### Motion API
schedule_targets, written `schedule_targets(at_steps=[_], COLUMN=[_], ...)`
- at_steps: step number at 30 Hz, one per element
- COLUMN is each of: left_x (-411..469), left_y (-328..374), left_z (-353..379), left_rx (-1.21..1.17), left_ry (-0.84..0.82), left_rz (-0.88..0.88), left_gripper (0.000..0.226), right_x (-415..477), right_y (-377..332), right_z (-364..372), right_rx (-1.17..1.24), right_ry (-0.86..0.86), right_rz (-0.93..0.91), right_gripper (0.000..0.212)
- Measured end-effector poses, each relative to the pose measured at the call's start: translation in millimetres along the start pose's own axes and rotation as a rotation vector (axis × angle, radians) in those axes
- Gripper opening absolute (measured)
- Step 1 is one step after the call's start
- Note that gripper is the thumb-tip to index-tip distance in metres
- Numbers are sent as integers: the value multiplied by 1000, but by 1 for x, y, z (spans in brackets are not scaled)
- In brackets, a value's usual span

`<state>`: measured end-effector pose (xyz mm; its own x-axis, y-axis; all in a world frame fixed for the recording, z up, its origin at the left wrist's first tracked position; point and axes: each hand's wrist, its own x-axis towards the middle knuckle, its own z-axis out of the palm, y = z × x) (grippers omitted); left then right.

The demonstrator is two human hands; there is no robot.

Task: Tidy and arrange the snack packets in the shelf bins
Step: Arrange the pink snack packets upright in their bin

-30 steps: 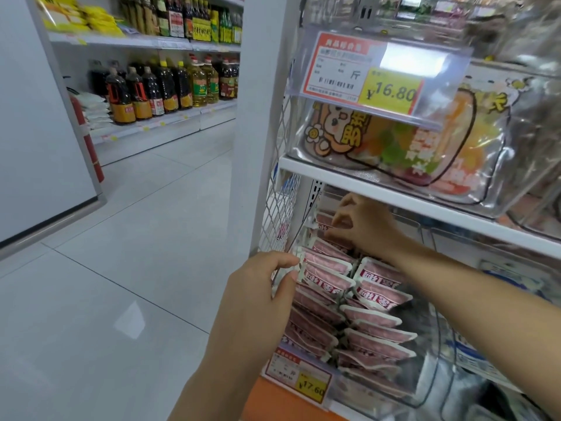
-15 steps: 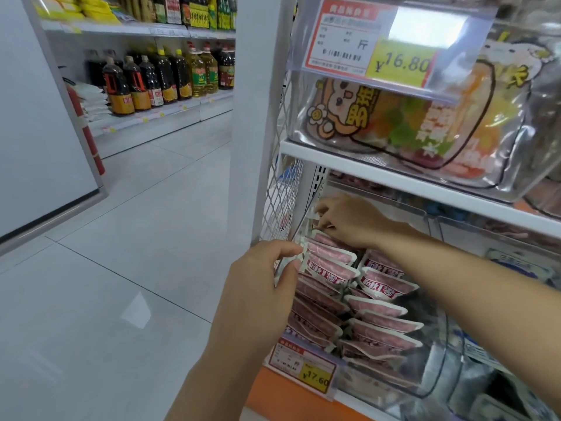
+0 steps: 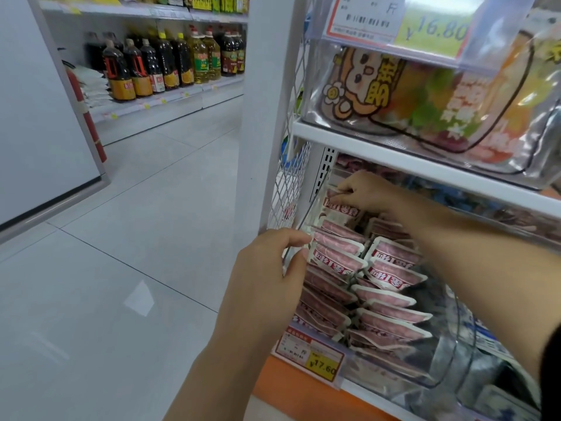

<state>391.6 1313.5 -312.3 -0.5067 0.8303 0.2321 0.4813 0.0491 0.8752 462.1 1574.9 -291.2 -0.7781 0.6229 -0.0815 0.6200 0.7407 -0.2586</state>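
A clear plastic bin (image 3: 449,354) on the lower shelf holds two rows of pink-and-white snack packets (image 3: 391,271), stacked on edge. My right hand (image 3: 364,192) reaches deep under the upper shelf and pinches the top of one packet (image 3: 340,212) at the back of the left row, lifting it upright. My left hand (image 3: 270,278) holds the left edge of the front packets (image 3: 334,259) between thumb and forefinger, steadying the left row.
A white shelf board (image 3: 425,165) runs just above my right hand, carrying a clear bin of large cartoon-printed bags (image 3: 425,101). A price tag (image 3: 309,354) reading 17.60 hangs on the bin front. A white post (image 3: 261,117) and wire mesh stand left. Oil bottles (image 3: 170,62) line the far aisle.
My right hand has moved further back into the bin and pulled one packet upright. My left hand kept its hold on the front left packets. The camera dipped lower and closer.
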Motion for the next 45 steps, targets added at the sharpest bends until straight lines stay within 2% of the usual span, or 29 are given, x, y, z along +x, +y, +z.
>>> schedule_targets(at_steps=[3, 5, 7, 9, 11, 13, 17, 18, 21, 25, 28, 30, 33, 36, 40, 42, 45], left_x=[0, -1, -2, -2, -2, -3, -1, -1, -1, -1, -2, -2, -3, -3, -4, -3, 0], left_y=[0, 1, 2, 2, 3, 3, 2, 2, 3, 4, 6, 7, 9, 9, 9, 7, 6], left_z=[0, 0, -1, -1, -1, 0, 3, 3, 5, 8, 9, 10, 14, 18, 20, 20, 20], left_rx=[-7, -11, -17, -25, -21, -15, 18, 26, 40, 66, 90, 114, 142, 179, 211, 212, 220], left_ry=[3, 0, 0, -1, -2, 0, 6, 8, 11, 24, 27, 34, 42, 56, 73, 73, 72], left_rz=[-2, -7, -4, -8, -12, -15, -9, -7, 1, 22, 38, 54, 52, 71, 94, 107, 102], left_gripper=[18, 18, 18, 18, 17, 18, 19, 19, 19, 19, 19, 19, 20, 22, 21, 21, 21], right_x=[-1, -5, -13, -24, -37, -48, -50, -46, -32, -27, -44, -63, -78, -76, -69, -68, -67], right_y=[-7, -6, -1, 4, 1, -3, 0, 1, -1, 1, 18, 32, 46, 41, 32, 31, 34], right_z=[5, 13, 20, 22, 19, 20, 23, 23, 22, 13, -5, -12, -12, -14, -14, -13, -13], right_rx=[-29, -179, -321, -281, -129, -160, -298, -312, -445, -176, 118, 17, -277, -361, -495, -497, -303], right_ry=[-53, -58, -56, -49, 55, 149, -50, -52, 88, 135, 285, 195, -15, -41, -114, -139, -99], right_rz=[-32, -65, -91, -103, -104, -58, -8, -10, -37, -57, 101, 190, 195, 172, 174, 189, 220], right_gripper=[31, 23, 27, 34, 33, 38, 46, 44, 36, 35, 31, 32, 40, 43, 29, 30, 39])
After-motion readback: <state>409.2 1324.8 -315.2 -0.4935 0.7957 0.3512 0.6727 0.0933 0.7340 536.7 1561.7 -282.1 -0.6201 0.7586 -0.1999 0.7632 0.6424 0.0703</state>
